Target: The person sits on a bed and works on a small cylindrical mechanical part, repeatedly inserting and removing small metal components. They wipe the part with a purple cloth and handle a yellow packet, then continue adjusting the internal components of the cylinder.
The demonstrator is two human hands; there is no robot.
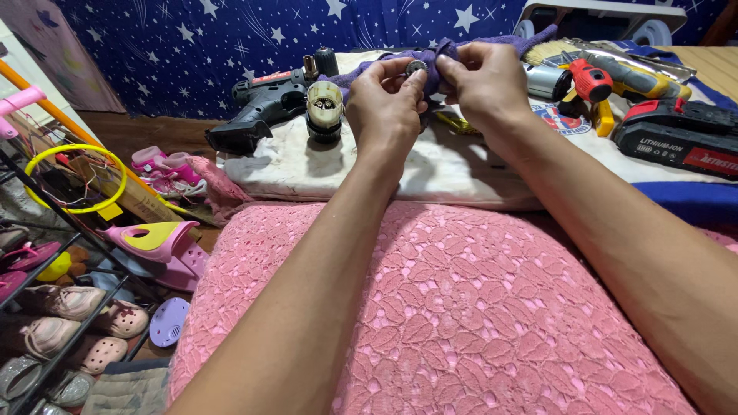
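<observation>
- Pinching a small dark round metal part between thumb and forefinger of the left hand, fingers curled tight around it.
- Gripping a purple cloth with the right hand, fingers clenched on the fabric and pressing it against the same round part.
- Holding both hands close together, fingertips nearly touching, above the far side of a stained white cushion.
- Standing upright just left of the left hand: a cylindrical drill chuck housing, cream on top and black below, its open end showing gears.
- Lying beyond the housing, near the cushion's left edge: a black power-drill body, handle hanging over the rim.
- Crowding the right side: a silver cylinder, a red-and-yellow tool, and a black battery pack bearing a red rectangular label with white lettering on its front face.
- Peeking out under the right wrist: a round blue-and-red printed emblem on the white fabric.
- Leaving open room only on the front strip of the cushion, between the hands and the pink lace fabric covering the lap.
- Closing off the far edge: a blue star-patterned cloth hanging as a backdrop.
- Dropping away at the left: a shoe rack full of footwear, pink sandals and a yellow hoop on the floor.
</observation>
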